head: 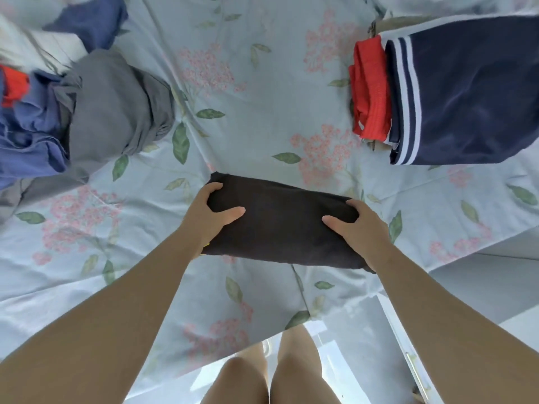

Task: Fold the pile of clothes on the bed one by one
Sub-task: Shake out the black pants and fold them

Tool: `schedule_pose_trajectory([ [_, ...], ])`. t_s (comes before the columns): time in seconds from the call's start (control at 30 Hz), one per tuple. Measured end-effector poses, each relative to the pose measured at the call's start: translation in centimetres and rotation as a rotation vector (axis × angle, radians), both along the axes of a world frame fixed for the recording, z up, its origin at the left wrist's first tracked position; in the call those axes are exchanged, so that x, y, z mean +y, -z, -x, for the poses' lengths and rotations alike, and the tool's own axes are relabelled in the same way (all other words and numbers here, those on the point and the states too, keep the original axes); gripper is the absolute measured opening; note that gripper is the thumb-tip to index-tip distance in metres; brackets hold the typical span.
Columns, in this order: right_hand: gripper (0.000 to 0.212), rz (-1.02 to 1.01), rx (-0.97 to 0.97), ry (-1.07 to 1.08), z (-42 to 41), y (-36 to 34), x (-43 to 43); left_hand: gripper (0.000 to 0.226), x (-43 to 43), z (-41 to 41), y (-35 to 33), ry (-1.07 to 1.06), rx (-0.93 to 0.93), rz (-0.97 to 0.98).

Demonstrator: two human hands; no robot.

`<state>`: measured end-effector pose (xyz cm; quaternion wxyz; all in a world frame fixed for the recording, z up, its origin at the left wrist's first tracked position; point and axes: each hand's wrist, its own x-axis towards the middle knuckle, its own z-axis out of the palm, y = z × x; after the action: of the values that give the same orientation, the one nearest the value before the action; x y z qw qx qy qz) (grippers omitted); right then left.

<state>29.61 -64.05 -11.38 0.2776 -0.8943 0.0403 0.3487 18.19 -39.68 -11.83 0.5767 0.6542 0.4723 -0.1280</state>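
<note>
Closest in, the person's bare knees stand at the edge of the bed, whose floral bedsheet, pale blue with pink blossoms and green leaves, hangs over it. Both forearms reach forward onto the folded black garment, a compact oblong bundle lying on the sheet at the middle of the view. The left hand grips its left end, thumb laid across the top and fingers curled round the far corner. The right hand grips the right end the same way, thumb on top and fingers wrapped over the edge. Farther off to the left lies the unfolded pile: a crumpled grey garment, rumpled blue clothes touching it, a scrap of red cloth, and a dark blue garment beyond. Far right, well apart from the bundle, folded red shorts lie against a folded navy garment with white stripes.
</note>
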Motion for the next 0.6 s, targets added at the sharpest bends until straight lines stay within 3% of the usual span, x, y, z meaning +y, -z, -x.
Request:
schedule_pose_trajectory([
  [0.27, 0.060, -0.066, -0.163, 0.016, -2.2, -8.0, -3.2, 0.060, -3.7, -1.7, -7.6, -0.050, -0.203, -0.064],
  [0.6, 0.060, -0.047, -0.412, -0.057, -18.5, -12.1, -11.5, 0.063, -13.5, -16.6, -10.6, -0.104, -0.340, -0.152],
])
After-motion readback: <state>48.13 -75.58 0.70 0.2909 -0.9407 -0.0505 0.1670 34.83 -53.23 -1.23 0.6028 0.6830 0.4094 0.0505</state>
